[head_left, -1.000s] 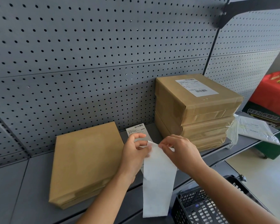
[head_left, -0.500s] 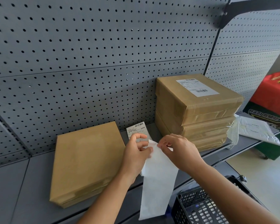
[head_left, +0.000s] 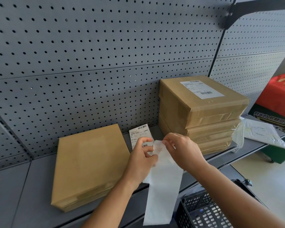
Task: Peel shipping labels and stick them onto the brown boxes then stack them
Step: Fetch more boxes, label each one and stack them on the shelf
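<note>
Two grips busy: left hand (head_left: 141,160) and right hand (head_left: 184,150) both pinch the top of one label strip (head_left: 163,186) over the shelf (head_left: 15,186). One bare brown box (head_left: 89,163) left, one stack (head_left: 196,112) right.

Bare left hand (head_left: 141,162), bare right hand (head_left: 185,150).

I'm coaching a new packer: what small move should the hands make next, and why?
Probably pull the pinched top edge apart to start the peel: the left hand and right hand both pinch the top of the white backing strip, which hangs loose, and the brown box at left has no label yet.
</note>
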A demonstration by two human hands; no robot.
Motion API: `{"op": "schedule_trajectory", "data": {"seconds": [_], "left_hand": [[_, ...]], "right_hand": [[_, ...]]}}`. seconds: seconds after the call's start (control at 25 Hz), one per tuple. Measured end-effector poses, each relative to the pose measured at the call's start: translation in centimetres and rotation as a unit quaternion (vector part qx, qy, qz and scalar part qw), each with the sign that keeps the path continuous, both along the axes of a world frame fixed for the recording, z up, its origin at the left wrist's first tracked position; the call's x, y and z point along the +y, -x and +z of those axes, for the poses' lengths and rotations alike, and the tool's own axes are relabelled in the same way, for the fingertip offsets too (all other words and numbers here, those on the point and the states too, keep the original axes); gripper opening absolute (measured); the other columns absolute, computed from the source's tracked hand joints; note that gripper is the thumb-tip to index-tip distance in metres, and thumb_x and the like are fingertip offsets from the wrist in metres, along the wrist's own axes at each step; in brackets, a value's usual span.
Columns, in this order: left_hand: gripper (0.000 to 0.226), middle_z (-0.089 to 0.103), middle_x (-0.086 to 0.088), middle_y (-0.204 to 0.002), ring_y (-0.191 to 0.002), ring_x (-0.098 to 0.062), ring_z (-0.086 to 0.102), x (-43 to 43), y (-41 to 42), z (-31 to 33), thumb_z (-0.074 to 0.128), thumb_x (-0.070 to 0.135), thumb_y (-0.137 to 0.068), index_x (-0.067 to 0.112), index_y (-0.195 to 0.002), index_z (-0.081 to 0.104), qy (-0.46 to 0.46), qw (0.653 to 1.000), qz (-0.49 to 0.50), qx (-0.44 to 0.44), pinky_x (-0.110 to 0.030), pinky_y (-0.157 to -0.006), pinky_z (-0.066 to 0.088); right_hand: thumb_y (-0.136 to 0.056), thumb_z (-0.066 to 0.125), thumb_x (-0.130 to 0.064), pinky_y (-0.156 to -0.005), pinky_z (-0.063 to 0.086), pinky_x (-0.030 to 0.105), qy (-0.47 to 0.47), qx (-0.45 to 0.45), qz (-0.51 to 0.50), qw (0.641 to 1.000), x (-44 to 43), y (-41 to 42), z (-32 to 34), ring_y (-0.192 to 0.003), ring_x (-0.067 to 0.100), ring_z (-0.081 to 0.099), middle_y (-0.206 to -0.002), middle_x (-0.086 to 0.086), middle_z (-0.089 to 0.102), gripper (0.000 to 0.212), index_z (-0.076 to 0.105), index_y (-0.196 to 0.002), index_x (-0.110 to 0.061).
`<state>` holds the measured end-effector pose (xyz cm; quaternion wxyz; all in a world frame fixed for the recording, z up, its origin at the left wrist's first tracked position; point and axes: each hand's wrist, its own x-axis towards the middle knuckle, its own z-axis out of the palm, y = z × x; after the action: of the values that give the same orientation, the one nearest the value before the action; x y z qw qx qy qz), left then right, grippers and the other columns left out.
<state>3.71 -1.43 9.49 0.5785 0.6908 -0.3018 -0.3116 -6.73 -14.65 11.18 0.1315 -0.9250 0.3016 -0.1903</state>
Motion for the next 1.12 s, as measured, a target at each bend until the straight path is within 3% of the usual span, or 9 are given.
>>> {"op": "schedule_trajectory", "data": {"seconds": [0.16,0.28,0.36,0.52,0.64,0.8,0.92,1.0,1.12], "left_hand": [[0.057,0.069,0.002,-0.108,-0.059,0.002,0.059,0.1,-0.1,-0.1,0.063,-0.002,-0.088,0.034,-0.130,0.049,-0.015,0.999,-0.020,0.024,-0.012,-0.059,0.052],[0.043,0.075,0.007,-0.100,-0.078,-0.003,0.070,-0.4,-0.3,0.6,0.071,0.025,-0.095,0.034,-0.132,0.050,0.009,0.997,-0.004,0.072,-0.023,-0.071,0.059],[0.045,0.077,0.006,-0.092,-0.076,0.000,0.070,-0.9,-0.7,1.0,0.072,0.033,-0.094,0.027,-0.133,0.052,0.032,0.995,0.012,0.093,-0.025,-0.070,0.061],[0.042,0.080,-0.003,-0.095,-0.067,-0.007,0.072,-1.7,-0.9,1.1,0.075,0.023,-0.093,0.020,-0.131,0.057,0.056,0.991,0.061,0.101,-0.018,-0.059,0.056],[0.038,0.081,-0.001,-0.094,-0.086,-0.020,0.078,-1.7,-0.8,0.9,0.076,0.021,-0.092,0.024,-0.126,0.059,0.068,0.988,0.079,0.116,-0.028,-0.070,0.062],[0.040,0.080,-0.008,-0.095,-0.090,-0.029,0.077,-1.7,-1.1,0.4,0.075,0.018,-0.092,0.029,-0.127,0.059,0.065,0.990,0.087,0.086,-0.047,-0.081,0.064],[0.042,0.078,-0.014,-0.096,-0.088,-0.032,0.076,-1.6,-0.9,-0.1,0.075,0.017,-0.091,0.036,-0.124,0.058,0.066,0.995,0.063,0.047,-0.050,-0.080,0.063],[0.043,0.080,-0.007,-0.094,-0.087,-0.031,0.076,-1.4,-0.8,-0.1,0.075,0.014,-0.092,0.036,-0.124,0.056,0.062,0.996,0.042,0.041,-0.051,-0.080,0.063],[0.049,0.082,-0.001,-0.094,-0.086,-0.027,0.078,-1.1,-0.8,-0.2,0.074,0.009,-0.092,0.029,-0.131,0.052,0.038,0.998,0.012,0.050,-0.045,-0.080,0.064]], "right_hand": [[-0.102,0.046,-0.036,-0.066,0.052,0.036,-0.006,-0.017,-0.012,1.000,-0.4,-0.2,0.9,-0.081,0.016,0.060,-0.087,-0.016,0.062,0.018,0.061,-0.100,-0.027],[-0.101,0.047,-0.035,-0.065,0.052,0.036,-0.009,-0.037,0.012,0.999,0.1,-0.2,1.4,-0.078,0.013,0.059,-0.085,-0.018,0.061,0.014,0.060,-0.097,-0.029],[-0.101,0.048,-0.037,-0.067,0.054,0.038,-0.013,-0.047,0.030,0.998,0.6,-0.2,1.7,-0.079,0.012,0.060,-0.087,-0.019,0.062,0.014,0.060,-0.097,-0.031],[-0.098,0.050,-0.047,-0.070,0.055,0.033,-0.035,-0.074,0.051,0.995,0.9,0.2,2.1,-0.084,0.005,0.061,-0.091,-0.020,0.064,0.019,0.063,-0.097,-0.033],[-0.092,0.048,-0.060,-0.077,0.054,0.029,-0.091,-0.076,0.071,0.990,0.4,1.1,1.7,-0.092,0.000,0.062,-0.096,-0.022,0.065,0.031,0.066,-0.101,-0.035],[-0.093,0.058,-0.040,-0.078,0.055,0.036,-0.120,-0.058,0.033,0.991,-0.6,1.7,1.0,-0.089,0.003,0.061,-0.093,-0.020,0.066,0.012,0.068,-0.097,-0.035],[-0.093,0.060,-0.031,-0.061,0.052,0.021,-0.180,-0.075,0.001,0.981,-1.1,1.6,1.6,-0.068,0.001,0.060,-0.077,-0.012,0.066,0.011,0.070,-0.088,-0.033],[-0.094,0.062,-0.032,-0.048,0.043,0.012,-0.190,-0.092,-0.019,0.977,-1.5,1.5,2.0,-0.057,0.002,0.056,-0.070,-0.008,0.063,0.010,0.070,-0.088,-0.033],[-0.094,0.063,-0.033,-0.053,0.047,0.019,-0.189,-0.130,-0.043,0.972,-1.9,1.1,2.8,-0.062,0.005,0.058,-0.071,-0.009,0.063,0.008,0.070,-0.091,-0.030]]}}
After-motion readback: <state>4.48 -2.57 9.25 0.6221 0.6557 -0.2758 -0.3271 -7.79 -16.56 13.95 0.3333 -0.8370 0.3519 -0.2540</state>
